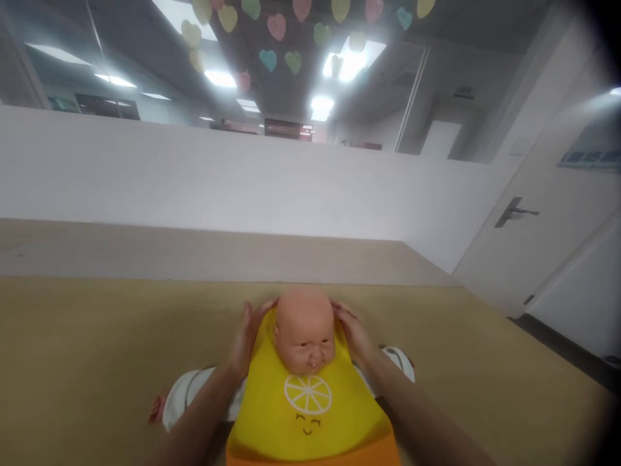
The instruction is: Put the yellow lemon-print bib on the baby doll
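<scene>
A baby doll [305, 336] lies on its back on the tan table [97, 349], head pointing away from me, in white clothes. A yellow bib [308, 408] with a lemon slice and a smiling face covers its chest; the lower rim is orange. My left hand [246, 336] is at the left of the doll's head, fingers curled on the bib's neck strap. My right hand [353, 331] mirrors it on the right of the head, fingers curled at the strap behind the neck. The strap ends are hidden behind the head.
A low white partition wall [242, 181] runs behind the table. A white door [548, 220] with a lever handle stands at the right. Paper hearts [276, 26] hang from the ceiling.
</scene>
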The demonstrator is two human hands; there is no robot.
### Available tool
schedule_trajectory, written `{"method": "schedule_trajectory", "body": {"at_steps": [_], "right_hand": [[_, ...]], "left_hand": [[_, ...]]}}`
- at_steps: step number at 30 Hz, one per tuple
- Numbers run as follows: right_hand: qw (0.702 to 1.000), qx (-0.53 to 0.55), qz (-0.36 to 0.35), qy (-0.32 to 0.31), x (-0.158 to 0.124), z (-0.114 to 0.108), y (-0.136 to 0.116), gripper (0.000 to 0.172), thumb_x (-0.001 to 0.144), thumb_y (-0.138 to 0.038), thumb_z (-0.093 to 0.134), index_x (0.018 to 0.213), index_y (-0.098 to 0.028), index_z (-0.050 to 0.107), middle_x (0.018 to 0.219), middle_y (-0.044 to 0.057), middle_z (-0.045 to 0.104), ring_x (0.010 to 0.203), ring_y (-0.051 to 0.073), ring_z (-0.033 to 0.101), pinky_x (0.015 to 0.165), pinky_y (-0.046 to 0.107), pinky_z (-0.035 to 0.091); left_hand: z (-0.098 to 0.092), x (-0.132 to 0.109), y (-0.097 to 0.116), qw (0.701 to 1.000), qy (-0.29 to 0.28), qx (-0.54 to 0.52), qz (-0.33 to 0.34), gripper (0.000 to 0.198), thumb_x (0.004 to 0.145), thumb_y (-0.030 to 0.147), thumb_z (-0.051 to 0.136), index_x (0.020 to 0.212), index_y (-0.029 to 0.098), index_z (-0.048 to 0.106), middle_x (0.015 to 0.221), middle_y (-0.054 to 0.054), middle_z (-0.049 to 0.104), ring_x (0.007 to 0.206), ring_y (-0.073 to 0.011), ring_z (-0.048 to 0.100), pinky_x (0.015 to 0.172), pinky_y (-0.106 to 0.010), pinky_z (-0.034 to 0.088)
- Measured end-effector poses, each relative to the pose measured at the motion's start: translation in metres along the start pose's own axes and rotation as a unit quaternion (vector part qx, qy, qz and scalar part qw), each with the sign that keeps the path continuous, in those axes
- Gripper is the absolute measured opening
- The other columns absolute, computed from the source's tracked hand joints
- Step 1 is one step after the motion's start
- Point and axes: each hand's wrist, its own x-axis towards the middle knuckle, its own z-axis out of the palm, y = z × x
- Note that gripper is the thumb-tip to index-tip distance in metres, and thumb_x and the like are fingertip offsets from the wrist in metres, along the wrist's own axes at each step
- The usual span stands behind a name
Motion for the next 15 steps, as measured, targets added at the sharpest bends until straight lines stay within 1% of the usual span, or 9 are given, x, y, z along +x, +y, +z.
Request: {"method": "schedule_trajectory", "body": {"at_steps": [2, 4, 6, 8, 10, 11, 13, 15], "right_hand": [[1.000, -0.003, -0.006, 0.005, -0.014, -0.001, 0.000, 0.028, 0.067, -0.034, 0.074, 0.094, -0.024, 0.075, 0.108, 0.006, 0.072, 0.107, 0.026, 0.063, 0.097, 0.038, 0.044], [1.000, -0.005, -0.009, 0.012, -0.026, -0.002, -0.002, 0.030, 0.067, -0.035, 0.075, 0.094, -0.024, 0.075, 0.109, 0.006, 0.072, 0.109, 0.026, 0.062, 0.099, 0.039, 0.044], [1.000, -0.005, -0.011, 0.012, -0.035, -0.003, -0.004, 0.031, 0.068, -0.037, 0.075, 0.096, -0.024, 0.075, 0.110, 0.006, 0.072, 0.111, 0.027, 0.061, 0.100, 0.040, 0.043], [1.000, -0.019, -0.020, 0.010, -0.039, -0.006, -0.005, 0.031, 0.069, -0.037, 0.075, 0.097, -0.024, 0.075, 0.111, 0.007, 0.072, 0.112, 0.027, 0.060, 0.102, 0.040, 0.042], [0.999, -0.036, -0.031, 0.011, -0.038, -0.007, -0.007, 0.030, 0.070, -0.038, 0.075, 0.096, -0.023, 0.075, 0.112, 0.007, 0.071, 0.114, 0.027, 0.059, 0.105, 0.041, 0.040], [0.998, -0.045, -0.034, 0.016, -0.035, -0.007, -0.008, 0.030, 0.071, -0.040, 0.075, 0.096, -0.023, 0.075, 0.113, 0.007, 0.071, 0.115, 0.027, 0.059, 0.105, 0.041, 0.039], [0.997, -0.067, -0.034, 0.018, -0.025, -0.002, -0.010, 0.035, 0.071, -0.044, 0.075, 0.099, -0.024, 0.073, 0.115, 0.007, 0.070, 0.116, 0.028, 0.058, 0.105, 0.042, 0.039], [0.995, -0.096, -0.029, 0.012, -0.011, 0.007, -0.013, 0.046, 0.069, -0.048, 0.076, 0.109, -0.025, 0.070, 0.116, 0.007, 0.069, 0.115, 0.028, 0.058, 0.104, 0.044, 0.040]], "left_hand": [[0.004, -0.010, -0.003, 1.000, 0.012, -0.002, -0.007, 0.060, 0.079, 0.071, 0.051, 0.113, 0.025, 0.070, 0.134, -0.004, 0.062, 0.134, -0.0303, 0.045, 0.112, -0.043, 0.036], [0.008, -0.018, -0.004, 1.000, 0.022, -0.003, -0.001, 0.054, 0.077, 0.065, 0.058, 0.110, 0.024, 0.071, 0.135, -0.004, 0.061, 0.134, -0.0295, 0.044, 0.112, -0.040, 0.035], [0.012, -0.023, -0.005, 1.000, 0.021, -0.003, 0.011, 0.046, 0.077, 0.053, 0.063, 0.110, 0.023, 0.071, 0.136, -0.005, 0.060, 0.134, -0.0292, 0.044, 0.112, -0.039, 0.036], [0.014, -0.027, -0.006, 1.000, 0.020, 0.014, 0.014, 0.042, 0.073, 0.036, 0.065, 0.113, 0.023, 0.069, 0.136, -0.005, 0.060, 0.131, -0.0292, 0.048, 0.109, -0.038, 0.038], [0.012, -0.030, -0.008, 0.999, 0.029, 0.044, 0.007, 0.051, 0.067, 0.020, 0.063, 0.118, 0.022, 0.067, 0.135, -0.006, 0.061, 0.125, -0.0292, 0.054, 0.104, -0.038, 0.042], [0.011, -0.030, -0.009, 0.998, 0.033, 0.058, 0.005, 0.056, 0.064, 0.016, 0.061, 0.119, 0.022, 0.066, 0.134, -0.007, 0.061, 0.121, -0.0292, 0.057, 0.101, -0.038, 0.044], [0.008, -0.030, -0.011, 0.996, 0.032, 0.079, 0.016, 0.061, 0.061, 0.012, 0.060, 0.121, 0.021, 0.064, 0.134, -0.008, 0.061, 0.119, -0.0291, 0.058, 0.098, -0.038, 0.046], [0.005, -0.029, -0.013, 0.994, 0.022, 0.097, 0.037, 0.061, 0.061, 0.011, 0.063, 0.121, 0.021, 0.063, 0.135, -0.008, 0.060, 0.123, -0.0288, 0.056, 0.098, -0.036, 0.047]]}}
